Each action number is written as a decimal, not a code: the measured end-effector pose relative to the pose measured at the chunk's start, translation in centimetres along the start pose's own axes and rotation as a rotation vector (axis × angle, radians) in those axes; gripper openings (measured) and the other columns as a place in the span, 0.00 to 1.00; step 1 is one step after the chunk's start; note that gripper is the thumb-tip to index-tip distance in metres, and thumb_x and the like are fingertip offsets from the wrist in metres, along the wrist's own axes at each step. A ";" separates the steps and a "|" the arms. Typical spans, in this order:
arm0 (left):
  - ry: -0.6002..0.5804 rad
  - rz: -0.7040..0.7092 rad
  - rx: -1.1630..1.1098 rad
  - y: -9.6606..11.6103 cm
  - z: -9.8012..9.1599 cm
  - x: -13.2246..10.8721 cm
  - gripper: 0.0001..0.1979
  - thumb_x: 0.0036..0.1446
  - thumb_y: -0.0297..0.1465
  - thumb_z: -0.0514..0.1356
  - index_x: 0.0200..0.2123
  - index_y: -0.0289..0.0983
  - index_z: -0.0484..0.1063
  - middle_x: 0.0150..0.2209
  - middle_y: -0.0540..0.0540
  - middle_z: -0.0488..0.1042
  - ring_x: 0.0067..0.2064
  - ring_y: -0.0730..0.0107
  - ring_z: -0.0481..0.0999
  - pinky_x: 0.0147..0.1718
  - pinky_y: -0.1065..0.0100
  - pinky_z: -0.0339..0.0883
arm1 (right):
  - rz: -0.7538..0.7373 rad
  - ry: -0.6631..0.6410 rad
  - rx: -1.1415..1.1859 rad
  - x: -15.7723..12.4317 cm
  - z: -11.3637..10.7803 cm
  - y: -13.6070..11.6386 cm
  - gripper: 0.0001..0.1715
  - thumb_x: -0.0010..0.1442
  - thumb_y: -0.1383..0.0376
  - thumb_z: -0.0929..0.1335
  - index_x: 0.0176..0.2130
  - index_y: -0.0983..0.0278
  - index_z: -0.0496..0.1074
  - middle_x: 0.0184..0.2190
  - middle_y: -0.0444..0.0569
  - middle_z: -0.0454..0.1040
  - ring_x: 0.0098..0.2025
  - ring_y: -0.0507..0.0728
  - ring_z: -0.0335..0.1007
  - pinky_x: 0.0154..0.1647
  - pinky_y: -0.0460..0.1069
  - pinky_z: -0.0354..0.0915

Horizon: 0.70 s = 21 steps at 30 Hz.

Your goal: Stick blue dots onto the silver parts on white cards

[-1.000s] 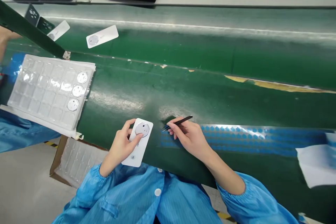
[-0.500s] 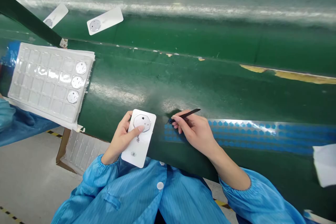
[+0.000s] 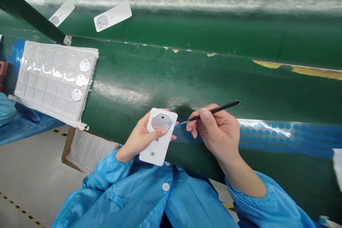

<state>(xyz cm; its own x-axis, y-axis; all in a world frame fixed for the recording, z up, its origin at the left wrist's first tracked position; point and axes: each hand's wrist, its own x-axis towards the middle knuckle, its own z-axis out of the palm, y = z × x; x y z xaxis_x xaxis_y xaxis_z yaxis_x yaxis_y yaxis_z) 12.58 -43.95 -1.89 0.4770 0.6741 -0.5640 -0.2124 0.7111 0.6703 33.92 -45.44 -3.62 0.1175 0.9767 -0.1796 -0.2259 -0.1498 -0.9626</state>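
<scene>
The hands are apart but close, both by the near edge of the surface (image 3: 192,78). The left hand (image 3: 143,137) clamps a white plate (image 3: 156,149), thumb over the near rim of its silvery disc (image 3: 161,120), fingers behind, likely to steady it yet leave most of the disc bare. The right hand (image 3: 219,131) pinches black tweezers (image 3: 226,106) like a pen, tip pointing left beside the plate; that grip suits fine control. A blue-dotted sheet (image 3: 267,131) lies right, presumably for easy reach. A tray (image 3: 50,85) bounds the left side, a green bar (image 3: 32,12) slanting beyond. Far of both hands there's open room.
</scene>
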 end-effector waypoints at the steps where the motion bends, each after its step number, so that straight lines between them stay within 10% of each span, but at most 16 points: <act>1: 0.007 -0.004 0.017 -0.1 0.3 0.1 0.28 0.59 0.36 0.73 0.60 0.42 0.70 0.52 0.41 0.82 0.41 0.56 0.87 0.40 0.61 0.83 | -0.011 -0.004 -0.012 -0.2 0.3 -0.2 0.18 0.71 0.50 0.72 0.37 0.61 0.77 0.25 0.48 0.77 0.22 0.55 0.74 0.18 0.47 0.68; 21: 0.027 0.024 0.180 -0.9 1.3 0.9 0.22 0.58 0.39 0.74 0.51 0.38 0.73 0.44 0.43 0.83 0.39 0.54 0.87 0.37 0.58 0.83 | -0.008 0.003 -0.140 -0.3 0.8 -0.9 0.19 0.71 0.50 0.72 0.37 0.61 0.75 0.23 0.45 0.76 0.18 0.52 0.69 0.17 0.46 0.68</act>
<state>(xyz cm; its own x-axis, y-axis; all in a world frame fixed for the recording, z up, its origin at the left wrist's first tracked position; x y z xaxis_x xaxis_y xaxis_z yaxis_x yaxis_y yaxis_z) 14.31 -44.28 -2.37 0.4502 0.6975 -0.5575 -0.0668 0.6489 0.7579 33.35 -45.52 -2.57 0.1219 0.9775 -0.1720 -0.0873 -0.1620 -0.9829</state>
